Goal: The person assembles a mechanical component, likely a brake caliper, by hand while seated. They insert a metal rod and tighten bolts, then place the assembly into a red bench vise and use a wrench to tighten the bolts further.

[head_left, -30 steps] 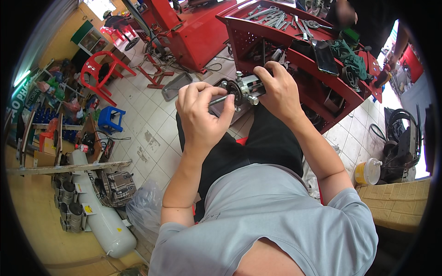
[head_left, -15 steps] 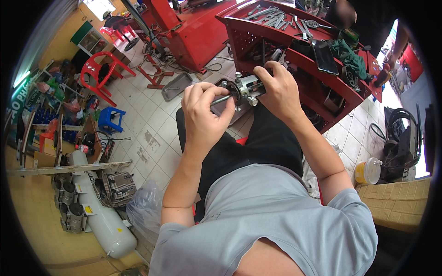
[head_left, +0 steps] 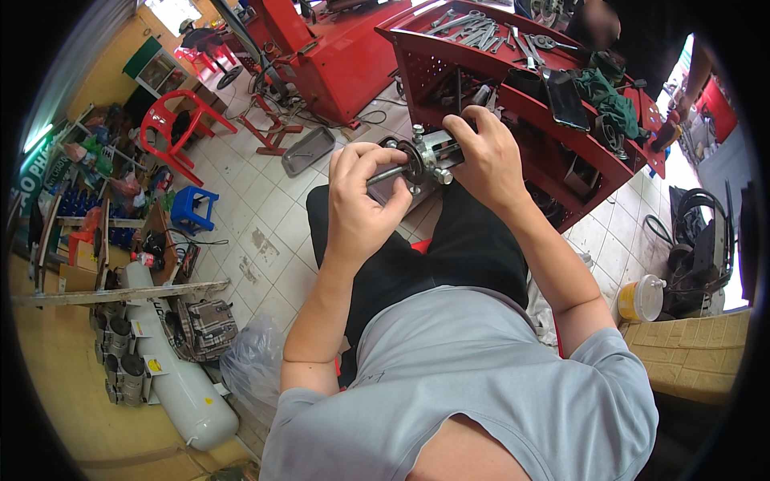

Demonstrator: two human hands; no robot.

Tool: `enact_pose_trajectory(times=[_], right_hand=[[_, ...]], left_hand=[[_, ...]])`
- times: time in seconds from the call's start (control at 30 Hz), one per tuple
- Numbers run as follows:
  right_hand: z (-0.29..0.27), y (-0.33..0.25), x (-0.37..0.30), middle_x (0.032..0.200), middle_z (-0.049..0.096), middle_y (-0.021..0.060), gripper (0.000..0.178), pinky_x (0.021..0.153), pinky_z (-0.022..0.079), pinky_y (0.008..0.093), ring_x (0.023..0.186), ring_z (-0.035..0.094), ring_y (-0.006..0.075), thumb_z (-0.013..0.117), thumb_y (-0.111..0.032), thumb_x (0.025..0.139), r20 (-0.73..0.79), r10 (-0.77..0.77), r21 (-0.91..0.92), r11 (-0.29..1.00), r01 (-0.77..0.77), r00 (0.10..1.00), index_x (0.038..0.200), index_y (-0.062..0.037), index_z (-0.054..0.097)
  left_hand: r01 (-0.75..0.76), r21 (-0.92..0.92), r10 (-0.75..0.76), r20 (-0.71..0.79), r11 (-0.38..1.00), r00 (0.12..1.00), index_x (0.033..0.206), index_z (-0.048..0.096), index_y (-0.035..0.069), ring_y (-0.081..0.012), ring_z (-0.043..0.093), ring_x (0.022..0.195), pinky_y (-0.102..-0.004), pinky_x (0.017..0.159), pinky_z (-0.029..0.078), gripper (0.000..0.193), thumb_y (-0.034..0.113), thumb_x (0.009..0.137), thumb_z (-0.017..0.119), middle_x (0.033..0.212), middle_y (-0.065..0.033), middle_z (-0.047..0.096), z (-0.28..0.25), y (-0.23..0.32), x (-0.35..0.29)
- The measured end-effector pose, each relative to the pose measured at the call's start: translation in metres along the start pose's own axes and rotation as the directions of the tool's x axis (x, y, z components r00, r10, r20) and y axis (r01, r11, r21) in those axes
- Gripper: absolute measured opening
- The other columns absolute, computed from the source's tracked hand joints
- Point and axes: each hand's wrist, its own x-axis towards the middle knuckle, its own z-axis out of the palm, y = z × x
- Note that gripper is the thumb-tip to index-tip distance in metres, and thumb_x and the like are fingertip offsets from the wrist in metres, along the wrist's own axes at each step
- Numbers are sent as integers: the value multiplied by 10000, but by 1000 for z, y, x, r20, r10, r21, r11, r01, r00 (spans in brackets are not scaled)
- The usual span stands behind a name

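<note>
Left hand [head_left: 361, 192] is being shifted rightward around the rod [head_left: 386, 175] — grip unclear — the metal part [head_left: 433, 146] being gripped, seemingly steadied for this, by the right hand [head_left: 487, 162].

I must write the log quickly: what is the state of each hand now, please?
Left hand: partly closed around the rod; whether it grips cannot be told.
Right hand: closed, holding the right end of the metal assembly.
</note>
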Motion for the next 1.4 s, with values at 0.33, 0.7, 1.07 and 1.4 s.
enact_pose_trajectory(times=[0.33,0.7,1.07,1.4], right_hand=[[1,0,0,930,534,111,407,682,452,370,835,556,275,669,-36,590,-21,-6,-9,1000,6,1000,971,-118,554],[1,-1,0,919,530,107,401,675,451,372,822,554,269,667,-32,587,-18,1,-15,1000,-1,1000,961,-122,552],[1,0,0,925,529,107,411,675,445,370,826,551,271,666,-28,584,-12,-5,-7,1000,5,1000,967,-126,554],[1,-1,0,928,533,109,401,685,448,375,831,552,275,667,-28,589,-9,2,0,1000,-2,1000,962,-122,555]], left_hand=[[5,78,-4,-9,997,1000,855,644,41,-251,498,893,-355,810,417,183,55,673,651,911,-92,553,3,1,-1],[13,66,-11,-29,998,1000,859,657,33,-245,499,906,-348,847,412,174,77,692,637,914,-101,548,3,-4,-1],[7,-46,-5,33,999,999,914,649,15,-184,489,936,-298,857,365,249,89,678,613,964,-72,535,-1,-6,-2],[-27,-96,28,7,995,1000,916,647,17,-190,491,919,-296,823,366,243,105,694,602,953,-79,535,0,-7,-2]])
